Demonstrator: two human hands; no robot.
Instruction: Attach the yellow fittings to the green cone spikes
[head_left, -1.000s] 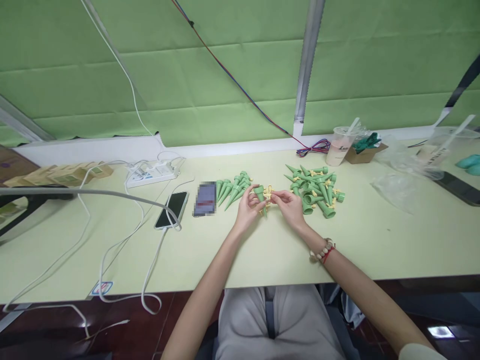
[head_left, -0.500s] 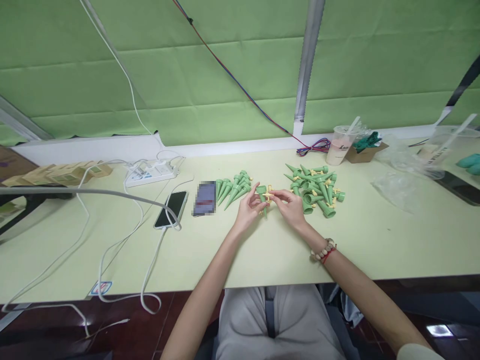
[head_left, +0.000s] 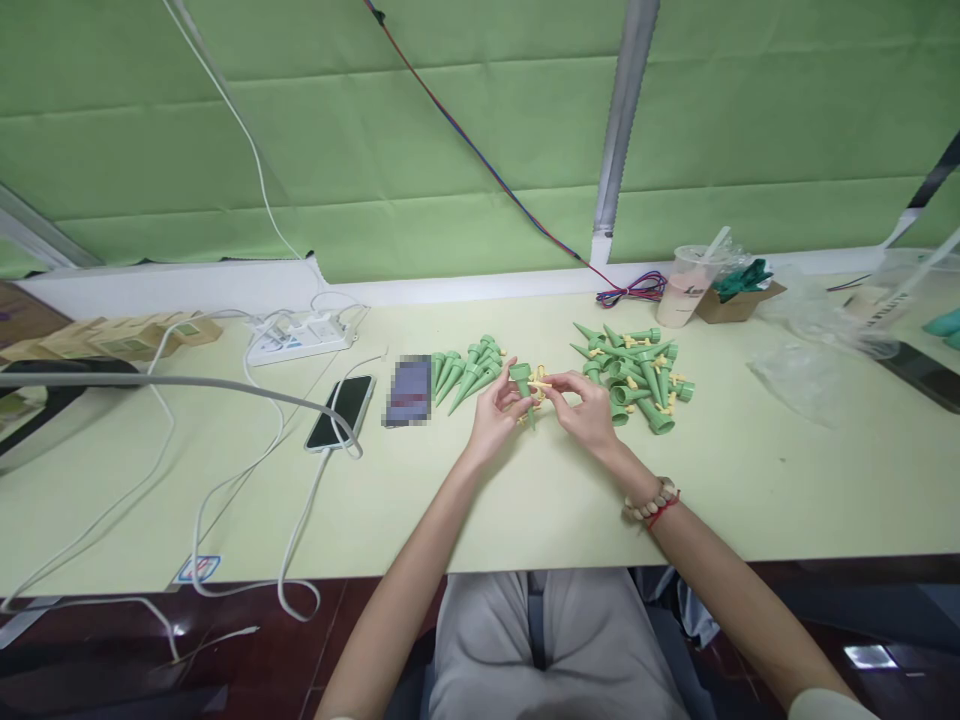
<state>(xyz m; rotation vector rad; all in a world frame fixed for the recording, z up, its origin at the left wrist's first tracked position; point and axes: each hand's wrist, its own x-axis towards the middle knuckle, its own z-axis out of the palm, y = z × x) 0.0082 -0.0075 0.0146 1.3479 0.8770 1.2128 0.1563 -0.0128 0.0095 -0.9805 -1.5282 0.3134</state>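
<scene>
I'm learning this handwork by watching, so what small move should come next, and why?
Probably press the yellow fitting into the side of the green spike: the left hand holds the spike wide end up, the right hand pinches the fitting there, and several spikes in the right-hand pile bear similar fittings. Whether it's seated is unclear.

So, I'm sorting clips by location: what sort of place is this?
Probably a small workroom, perhaps an office: a long table, a power strip and a pile of green cones.

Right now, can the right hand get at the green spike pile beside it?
Likely yes: the right hand is next to the green spike pile with nothing visible between them, though it pinches a yellow part.
</scene>
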